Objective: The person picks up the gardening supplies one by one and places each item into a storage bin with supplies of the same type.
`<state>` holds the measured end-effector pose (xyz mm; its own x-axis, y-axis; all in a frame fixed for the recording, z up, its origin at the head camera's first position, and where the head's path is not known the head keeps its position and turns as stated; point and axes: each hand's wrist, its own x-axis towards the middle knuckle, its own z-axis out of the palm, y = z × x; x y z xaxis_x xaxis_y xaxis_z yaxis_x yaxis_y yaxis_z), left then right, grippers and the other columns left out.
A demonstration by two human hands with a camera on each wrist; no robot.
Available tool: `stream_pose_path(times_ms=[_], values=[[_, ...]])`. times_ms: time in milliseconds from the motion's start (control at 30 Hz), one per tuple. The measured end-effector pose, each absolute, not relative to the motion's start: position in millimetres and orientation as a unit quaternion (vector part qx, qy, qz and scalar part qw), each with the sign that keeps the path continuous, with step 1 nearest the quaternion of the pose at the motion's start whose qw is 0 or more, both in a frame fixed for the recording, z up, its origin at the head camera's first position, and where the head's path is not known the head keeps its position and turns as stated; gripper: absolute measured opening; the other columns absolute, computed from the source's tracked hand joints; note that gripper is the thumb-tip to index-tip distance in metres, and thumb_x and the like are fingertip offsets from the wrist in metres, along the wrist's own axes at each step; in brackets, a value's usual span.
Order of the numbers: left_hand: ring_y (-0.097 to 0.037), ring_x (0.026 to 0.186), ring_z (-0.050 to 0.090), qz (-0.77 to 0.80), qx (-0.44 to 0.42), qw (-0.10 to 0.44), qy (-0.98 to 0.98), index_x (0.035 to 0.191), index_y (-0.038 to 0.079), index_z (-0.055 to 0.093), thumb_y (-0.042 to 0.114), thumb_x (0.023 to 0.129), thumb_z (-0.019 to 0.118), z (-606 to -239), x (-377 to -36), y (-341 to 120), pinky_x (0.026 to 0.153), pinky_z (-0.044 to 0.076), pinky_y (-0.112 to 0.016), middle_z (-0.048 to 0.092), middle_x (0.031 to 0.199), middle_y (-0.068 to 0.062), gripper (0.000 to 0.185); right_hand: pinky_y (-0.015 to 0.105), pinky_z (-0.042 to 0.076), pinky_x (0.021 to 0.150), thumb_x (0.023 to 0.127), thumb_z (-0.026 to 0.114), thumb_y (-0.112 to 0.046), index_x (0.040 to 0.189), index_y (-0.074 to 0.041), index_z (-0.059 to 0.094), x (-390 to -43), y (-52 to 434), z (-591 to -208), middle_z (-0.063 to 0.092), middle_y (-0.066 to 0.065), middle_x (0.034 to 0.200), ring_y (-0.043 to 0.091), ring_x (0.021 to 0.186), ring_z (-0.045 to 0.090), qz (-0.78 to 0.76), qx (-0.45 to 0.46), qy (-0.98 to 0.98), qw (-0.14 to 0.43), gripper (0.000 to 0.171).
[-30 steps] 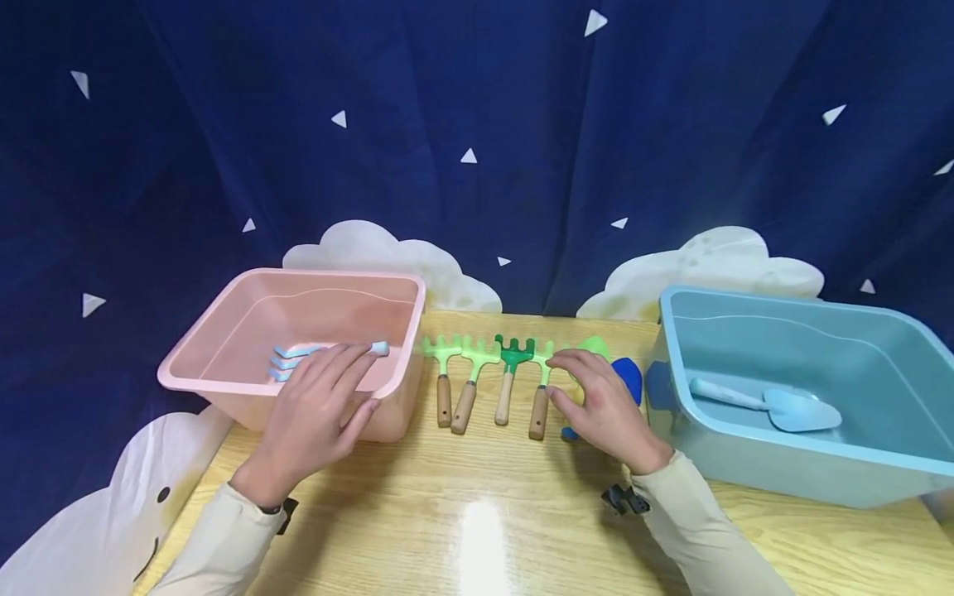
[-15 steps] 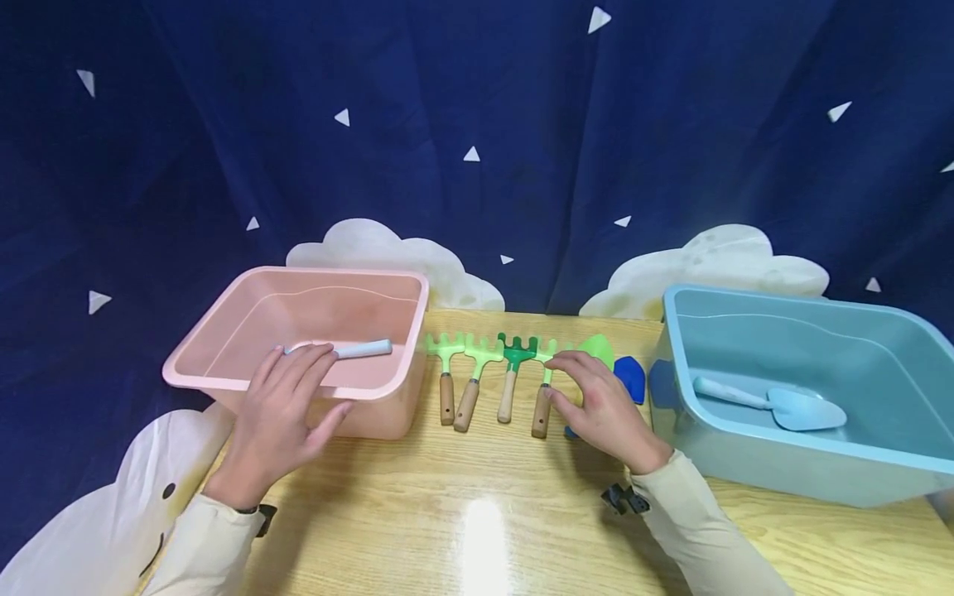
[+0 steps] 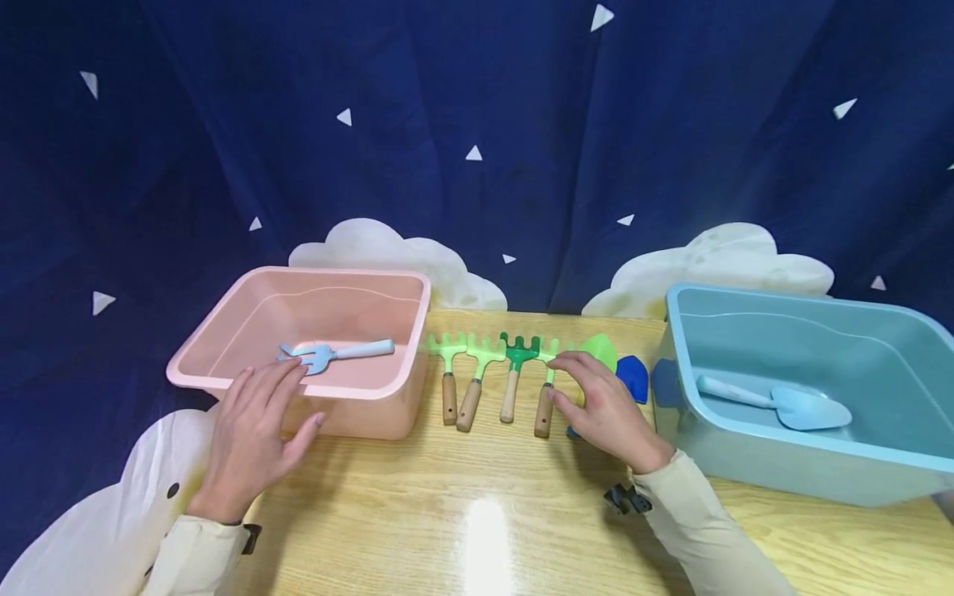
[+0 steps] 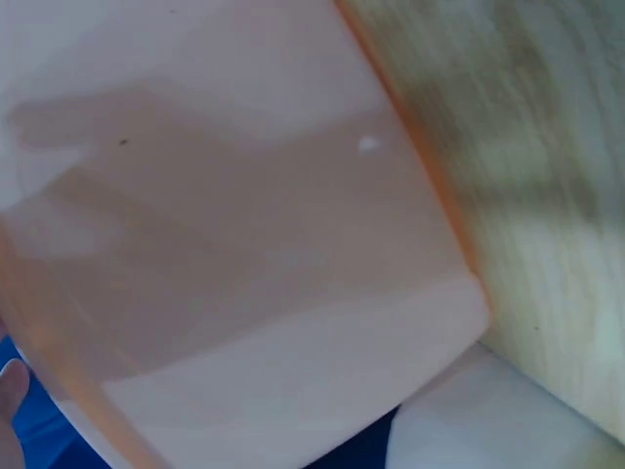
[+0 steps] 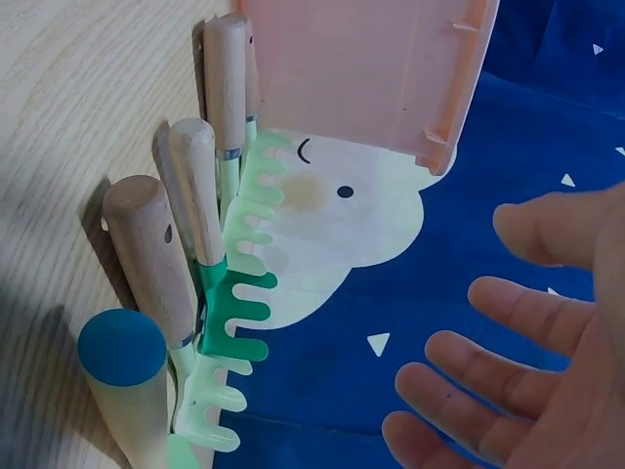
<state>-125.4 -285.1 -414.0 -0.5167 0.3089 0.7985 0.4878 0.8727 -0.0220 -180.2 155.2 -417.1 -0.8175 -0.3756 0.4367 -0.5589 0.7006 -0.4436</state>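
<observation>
My left hand (image 3: 264, 414) hovers open in front of the pink bin (image 3: 298, 386), just outside its near wall, holding nothing. A light blue hand fork (image 3: 335, 353) lies inside that bin. The left wrist view shows only the bin's pink wall (image 4: 244, 244) and some table. My right hand (image 3: 596, 397) is open with relaxed fingers (image 5: 508, 303) over the rightmost green rake (image 3: 546, 397) and the green trowel (image 3: 599, 348), gripping nothing. Three more wooden-handled green rakes (image 3: 477, 377) lie in a row between the bins. A blue trowel (image 3: 632, 377) lies partly hidden behind my right hand.
A light blue bin (image 3: 812, 463) stands at the right and holds a light blue trowel (image 3: 778, 403). The wooden table (image 3: 484, 513) runs to its near edge. A dark blue curtain with white clouds hangs behind.
My left hand has let go of the light blue fork, left it in the pink bin and drawn back toward me. The right hand has barely moved.
</observation>
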Motion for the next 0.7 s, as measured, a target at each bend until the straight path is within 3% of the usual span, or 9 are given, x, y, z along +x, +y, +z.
stream_pose_path(times_ms=[467, 700], values=[[-0.041, 0.114, 0.057, -0.106, -0.213, 0.43, -0.871, 0.125, -0.001, 0.063, 0.049, 0.091, 0.052, -428.9, -131.0, -292.1, 0.102, 0.034, -0.062, 0.065, 0.125, -0.02, 0.061, 0.05, 0.053, 0.091, 0.09, 0.07, -0.02, 0.121, -0.007, 0.065, -177.2, 160.9, -422.9, 0.064, 0.011, 0.125, 0.031, 0.114, 0.064, 0.286, 0.256, -0.912, 0.144, 0.033], [-0.041, 0.108, 0.058, -0.094, -0.196, 0.455, -0.864, 0.122, -0.001, 0.063, 0.048, 0.088, 0.053, -438.5, -137.1, -292.0, 0.102, 0.034, -0.061, 0.067, 0.115, -0.02, 0.061, 0.049, 0.053, 0.092, 0.088, 0.071, -0.017, 0.12, -0.007, 0.065, -176.4, 159.2, -427.4, 0.064, 0.01, 0.125, 0.03, 0.114, 0.064, 0.29, 0.257, -0.911, 0.145, 0.034]])
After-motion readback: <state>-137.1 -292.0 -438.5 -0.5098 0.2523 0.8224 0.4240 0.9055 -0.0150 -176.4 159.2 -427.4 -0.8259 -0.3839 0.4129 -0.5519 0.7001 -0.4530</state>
